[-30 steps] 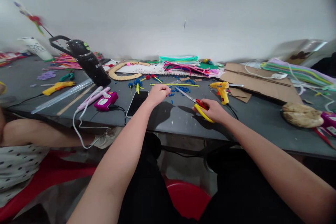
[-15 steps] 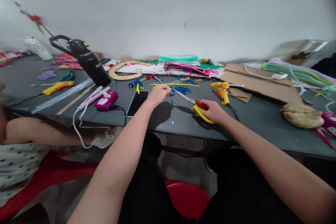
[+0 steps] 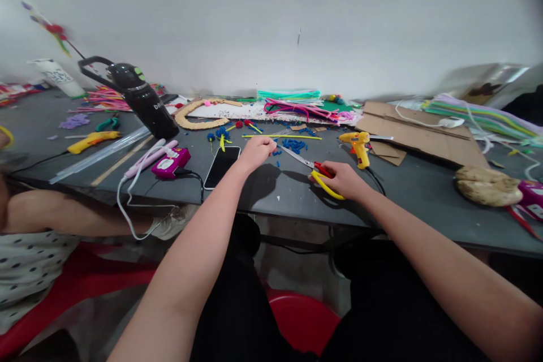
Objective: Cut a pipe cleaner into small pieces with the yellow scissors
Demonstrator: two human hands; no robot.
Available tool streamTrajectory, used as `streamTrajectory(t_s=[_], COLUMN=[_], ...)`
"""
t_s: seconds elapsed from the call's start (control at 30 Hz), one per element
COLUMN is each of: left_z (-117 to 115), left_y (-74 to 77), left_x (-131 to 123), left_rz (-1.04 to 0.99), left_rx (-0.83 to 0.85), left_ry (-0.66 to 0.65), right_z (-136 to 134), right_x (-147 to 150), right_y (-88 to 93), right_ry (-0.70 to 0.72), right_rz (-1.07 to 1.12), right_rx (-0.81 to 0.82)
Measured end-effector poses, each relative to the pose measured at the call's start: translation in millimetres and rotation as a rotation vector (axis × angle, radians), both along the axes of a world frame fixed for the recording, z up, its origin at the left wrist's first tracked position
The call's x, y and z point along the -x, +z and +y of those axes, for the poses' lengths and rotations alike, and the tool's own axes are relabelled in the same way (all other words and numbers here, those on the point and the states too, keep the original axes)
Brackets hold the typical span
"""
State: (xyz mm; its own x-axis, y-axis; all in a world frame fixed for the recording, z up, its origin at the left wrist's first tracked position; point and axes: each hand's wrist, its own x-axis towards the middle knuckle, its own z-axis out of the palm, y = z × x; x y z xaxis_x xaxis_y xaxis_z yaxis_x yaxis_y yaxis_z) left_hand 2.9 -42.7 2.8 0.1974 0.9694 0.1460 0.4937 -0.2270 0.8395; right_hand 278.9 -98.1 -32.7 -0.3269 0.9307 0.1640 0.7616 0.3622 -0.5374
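Observation:
My right hand is wrapped round the red and yellow handles of a pair of scissors. The blades point left and reach to the fingertips of my left hand, which is closed in a pinch. What those fingers hold, if anything, is too small or hidden to make out. Short blue pieces lie scattered on the grey table just beyond the blades. A long yellow-green fuzzy stem lies behind my left hand, and blue fuzzy flowers rest to its left.
A phone lies left of my left forearm, near a purple box with cables. A black bottle stands behind it. To the right are a yellow glue gun, cardboard and a pale brown lump. Another person's arm shows at left.
My hands and the scissors stay almost in the same place. At the far left edge, a yellow thing has come into view by the other person's hand.

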Motion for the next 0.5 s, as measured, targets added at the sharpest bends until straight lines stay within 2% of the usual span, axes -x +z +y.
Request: streamTrajectory(t_s=[0.5], left_z=[0.5], left_y=[-1.1], left_x=[-0.3], left_rz=[-0.025], left_rx=[0.002], left_ry=[-0.028], right_z=[0.2], right_x=[0.3], right_y=[2.5], right_ry=[0.030], right_rz=[-0.008], right_rx=[0.001])
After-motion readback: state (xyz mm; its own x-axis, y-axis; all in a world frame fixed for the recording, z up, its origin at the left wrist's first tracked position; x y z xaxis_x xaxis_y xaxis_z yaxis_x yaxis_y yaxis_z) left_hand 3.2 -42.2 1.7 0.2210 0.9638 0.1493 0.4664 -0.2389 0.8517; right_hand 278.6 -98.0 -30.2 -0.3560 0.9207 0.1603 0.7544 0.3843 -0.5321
